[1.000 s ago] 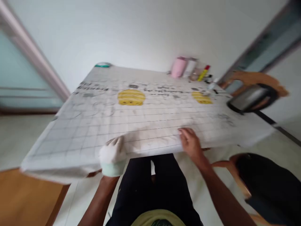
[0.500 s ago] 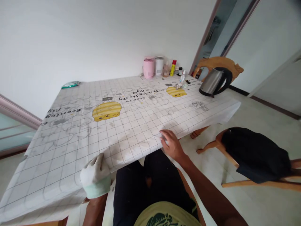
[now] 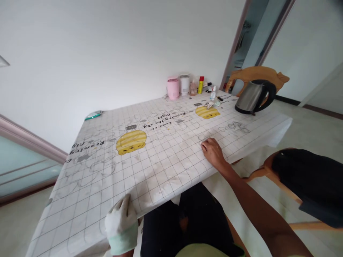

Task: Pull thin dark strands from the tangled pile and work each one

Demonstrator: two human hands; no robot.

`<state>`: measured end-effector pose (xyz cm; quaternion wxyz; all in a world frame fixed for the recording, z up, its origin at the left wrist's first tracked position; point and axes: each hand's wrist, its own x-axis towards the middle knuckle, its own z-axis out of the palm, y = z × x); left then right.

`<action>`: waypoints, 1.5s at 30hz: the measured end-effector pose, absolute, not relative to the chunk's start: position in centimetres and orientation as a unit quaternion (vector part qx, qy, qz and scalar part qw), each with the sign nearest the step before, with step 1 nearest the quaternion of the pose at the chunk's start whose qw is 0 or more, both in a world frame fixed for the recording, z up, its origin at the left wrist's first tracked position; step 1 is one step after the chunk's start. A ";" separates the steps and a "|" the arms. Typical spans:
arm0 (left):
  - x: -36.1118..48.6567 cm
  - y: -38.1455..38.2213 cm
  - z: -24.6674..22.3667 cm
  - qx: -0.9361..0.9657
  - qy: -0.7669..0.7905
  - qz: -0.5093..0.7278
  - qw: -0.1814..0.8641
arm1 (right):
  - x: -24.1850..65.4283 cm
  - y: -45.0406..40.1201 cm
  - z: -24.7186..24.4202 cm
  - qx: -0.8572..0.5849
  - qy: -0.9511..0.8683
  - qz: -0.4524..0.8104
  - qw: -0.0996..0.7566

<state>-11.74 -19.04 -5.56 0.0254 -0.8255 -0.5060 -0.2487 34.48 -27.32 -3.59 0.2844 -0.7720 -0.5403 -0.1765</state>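
Observation:
A white glove [image 3: 122,216] with a pale green cuff covers my left hand [image 3: 120,221]. That hand rests on the near edge of the table, its fingers lying over the tablecloth [image 3: 160,175] and nothing seen in them. My right hand [image 3: 213,153] is bare and lies on the cloth further right, in from the edge. Its fingers are curled inward, and no object shows in them. Black grid lines, yellow striped bear faces and printed words mark the white cloth. Its front edge hangs over my lap.
A steel kettle [image 3: 250,98] stands at the table's right end. Along the wall are a pink canister [image 3: 173,88], a white canister [image 3: 184,85], a red-and-yellow spray can [image 3: 200,85] and small bottles. A teal-edged item [image 3: 93,115] lies far left. A chair with black cloth [image 3: 311,182] stands right.
My right hand has moved from the table edge forward and right onto the cloth, its fingers more curled. My left hand stays at the edge. The view has shifted slightly.

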 end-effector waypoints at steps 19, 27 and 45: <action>4.3 -13.3 5.9 -0.737 -0.314 -0.243 -0.546 | 23.5 -26.1 5.8 -0.639 -0.440 0.239 0.585; 5.1 -10.5 6.0 -0.671 -0.333 -0.228 -0.622 | 23.8 -22.0 5.9 -0.580 -0.463 0.307 0.595; 5.2 -5.8 4.3 -0.600 -0.434 -0.361 -0.567 | 25.3 -11.2 5.9 -0.513 -0.594 0.397 0.476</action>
